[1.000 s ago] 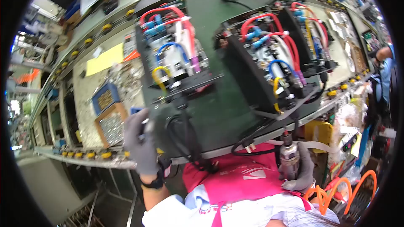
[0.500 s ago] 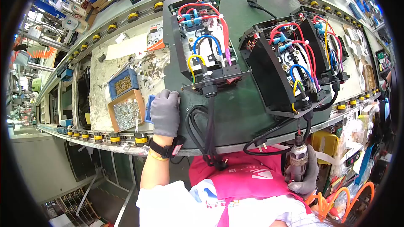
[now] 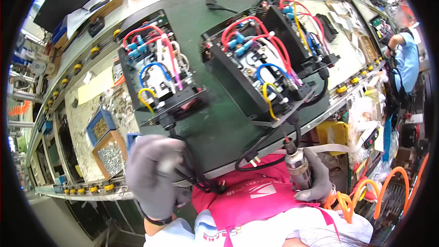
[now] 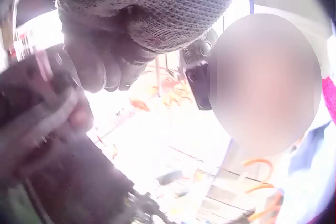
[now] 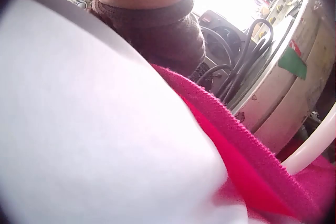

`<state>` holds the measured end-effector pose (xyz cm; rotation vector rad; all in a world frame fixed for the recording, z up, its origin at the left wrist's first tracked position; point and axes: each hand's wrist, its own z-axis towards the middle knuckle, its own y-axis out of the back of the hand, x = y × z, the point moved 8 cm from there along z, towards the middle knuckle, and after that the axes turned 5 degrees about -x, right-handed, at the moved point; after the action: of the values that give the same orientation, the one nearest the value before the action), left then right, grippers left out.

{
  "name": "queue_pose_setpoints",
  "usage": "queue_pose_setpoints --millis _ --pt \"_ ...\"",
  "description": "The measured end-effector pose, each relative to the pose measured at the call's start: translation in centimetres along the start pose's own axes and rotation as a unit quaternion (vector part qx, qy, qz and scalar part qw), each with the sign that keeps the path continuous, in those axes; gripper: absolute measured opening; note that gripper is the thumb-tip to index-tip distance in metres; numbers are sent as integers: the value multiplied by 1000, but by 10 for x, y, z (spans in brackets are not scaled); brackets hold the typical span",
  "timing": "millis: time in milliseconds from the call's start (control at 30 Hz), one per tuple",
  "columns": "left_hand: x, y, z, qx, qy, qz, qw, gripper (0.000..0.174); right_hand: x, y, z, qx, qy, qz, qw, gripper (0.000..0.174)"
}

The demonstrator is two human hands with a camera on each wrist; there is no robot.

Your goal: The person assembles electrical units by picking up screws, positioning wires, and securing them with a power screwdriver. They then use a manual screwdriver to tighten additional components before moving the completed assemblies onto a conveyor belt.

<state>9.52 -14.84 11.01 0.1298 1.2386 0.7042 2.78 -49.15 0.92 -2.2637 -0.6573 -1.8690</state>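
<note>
My gloved right hand (image 3: 318,178) wraps round a power screwdriver (image 3: 298,164), its bit pointing up near the front edge of the middle black-cased unit (image 3: 231,82). My gloved left hand (image 3: 153,176) is blurred in the head view, raised by the table's front edge beside the black power cable (image 3: 190,169) of the left unit (image 3: 157,75). Its fingers bend inward in the left wrist view; I cannot tell whether they hold something small. Red, blue and yellow wires show inside both units. In the right wrist view, a sleeve and the pink apron (image 5: 252,145) hide the screwdriver.
A third unit (image 3: 304,32) stands beyond the middle one. Left of the green table, a blue box (image 3: 100,128) and a cardboard box (image 3: 109,158) hold small metal parts. An orange coiled hose (image 3: 398,174) hangs at the right. Another person (image 3: 404,61) is at the far right.
My left hand rested by the small boxes at the table's edge half a second ago; now it is lifted nearer my body. The head view has shifted. My right hand keeps hold of the screwdriver.
</note>
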Motion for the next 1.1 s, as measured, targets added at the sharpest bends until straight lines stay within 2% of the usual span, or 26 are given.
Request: queue_pose_setpoints --millis 67,100,133,233,333,433,533,633,733,967,1100 --pt "-34 -42 10 136 -46 -55 988 16 6 -1 1 5 16 -7 1000 126" --pt "-40 -62 12 166 -80 -85 979 19 7 -1 1 4 13 -5 1000 124" --pt "-47 -79 16 159 -142 -70 975 16 7 -2 1 -7 9 15 1000 121" --pt "-61 -109 26 163 -227 -14 960 16 10 -4 1 -61 -10 115 991 107" --pt "-63 -128 29 160 -248 -15 955 16 12 -3 6 -35 64 80 994 108" --pt "-67 -139 29 205 -250 14 946 14 14 -3 9 -12 58 69 996 107" --pt "-68 -142 30 223 -258 18 940 13 12 -3 9 11 6 78 997 108" --pt "-65 -146 31 253 -251 16 934 10 13 -2 10 7 51 73 996 108" --pt "-65 -149 31 276 -254 28 927 11 4 -2 6 -8 5 108 994 107" --pt "-64 -143 31 330 -231 13 915 18 13 -3 12 -36 -11 104 994 99" --pt "-61 -137 25 331 -214 -16 919 23 13 -3 11 -56 -13 108 992 98"
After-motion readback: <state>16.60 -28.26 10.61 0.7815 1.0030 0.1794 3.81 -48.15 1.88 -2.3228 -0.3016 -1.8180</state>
